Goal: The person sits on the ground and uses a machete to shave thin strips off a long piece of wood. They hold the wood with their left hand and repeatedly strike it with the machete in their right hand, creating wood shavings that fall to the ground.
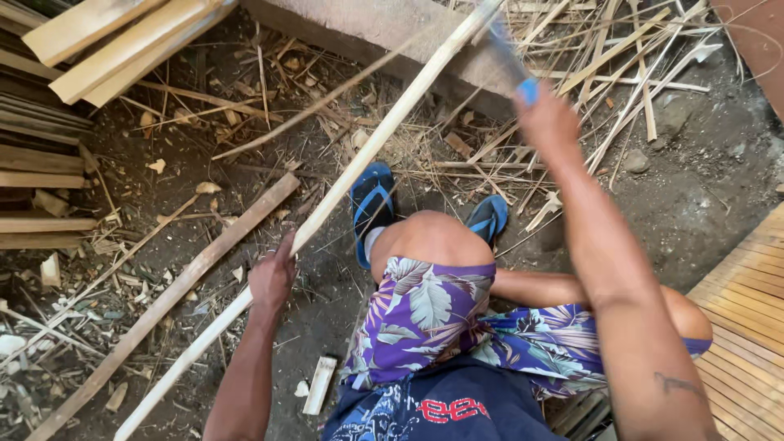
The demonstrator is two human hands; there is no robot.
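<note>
An outdoor bamboo workshop: dirt floor (702,204), stacked slats (49,175), scattered shavings (572,49).

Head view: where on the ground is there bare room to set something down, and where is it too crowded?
Free: the dirt at right, between the right forearm and the slatted panel; a smaller patch between the left hand and the small wood offcut. Crowded: splinters and strips behind the sandals, and the plank stack with scraps at left.

shorts (433,314): purple, leaf print | shirt (425,404): dark blue, printed | sandals (373,204): blue | arms: bare, small forearm mark (678,384)
</note>
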